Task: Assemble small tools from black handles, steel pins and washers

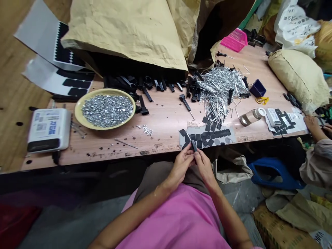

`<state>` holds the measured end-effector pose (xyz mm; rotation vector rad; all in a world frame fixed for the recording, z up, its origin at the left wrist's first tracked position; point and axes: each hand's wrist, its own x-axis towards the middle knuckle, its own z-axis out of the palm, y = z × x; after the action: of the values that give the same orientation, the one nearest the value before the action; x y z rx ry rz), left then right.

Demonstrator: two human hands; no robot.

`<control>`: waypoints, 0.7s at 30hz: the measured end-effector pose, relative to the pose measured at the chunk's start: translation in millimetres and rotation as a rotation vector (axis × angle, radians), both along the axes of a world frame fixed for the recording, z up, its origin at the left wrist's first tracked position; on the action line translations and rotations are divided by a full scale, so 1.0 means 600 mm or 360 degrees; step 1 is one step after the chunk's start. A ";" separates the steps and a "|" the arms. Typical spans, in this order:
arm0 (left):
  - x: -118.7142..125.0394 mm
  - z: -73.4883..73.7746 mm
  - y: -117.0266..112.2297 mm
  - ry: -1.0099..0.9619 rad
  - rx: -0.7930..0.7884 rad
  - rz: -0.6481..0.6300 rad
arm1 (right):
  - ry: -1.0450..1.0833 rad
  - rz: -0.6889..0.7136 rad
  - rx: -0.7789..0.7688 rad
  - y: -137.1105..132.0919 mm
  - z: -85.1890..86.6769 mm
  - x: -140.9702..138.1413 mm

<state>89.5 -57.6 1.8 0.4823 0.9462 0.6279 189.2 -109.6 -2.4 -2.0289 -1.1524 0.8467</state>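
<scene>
My left hand (pixel 181 166) and my right hand (pixel 203 166) meet just below the table's front edge, both pinched on a small black plastic part (pixel 194 145) with a thin metal pin at its top. Directly above them on the table lies a grey sheet with black adhesive pads (pixel 207 136). Behind the sheet is a heap of metal pins (pixel 220 86). Black plastic handles (pixel 145 88) spill from under a brown paper sack (pixel 129 31). A yellow dish of small silver washers (pixel 105 109) stands to the left.
A white and black box (pixel 49 129) sits at the table's left end. At the right are a small bottle (pixel 251 116), a blue cup (pixel 258 88), a pink basket (pixel 234 39), a stuffed sack (pixel 298 76) and another person's hand (pixel 312 126). A blue stool (pixel 272 171) stands below.
</scene>
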 end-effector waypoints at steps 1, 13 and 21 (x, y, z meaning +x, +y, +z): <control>0.004 -0.003 -0.009 0.0021 -0.0011 -0.0008 | -0.0029 0.0007 -0.0033 0.003 0.000 -0.008; -0.019 -0.027 -0.018 0.0381 0.0261 -0.0193 | -0.1334 0.0235 -0.0720 -0.019 0.013 0.019; -0.022 -0.024 -0.008 0.0413 0.0293 -0.0134 | -0.1530 0.0348 -0.0708 -0.018 0.000 0.034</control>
<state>76.0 -62.2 -12.8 0.7776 1.1118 0.5875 209.4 -120.4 -2.1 -2.8416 -1.8297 0.1687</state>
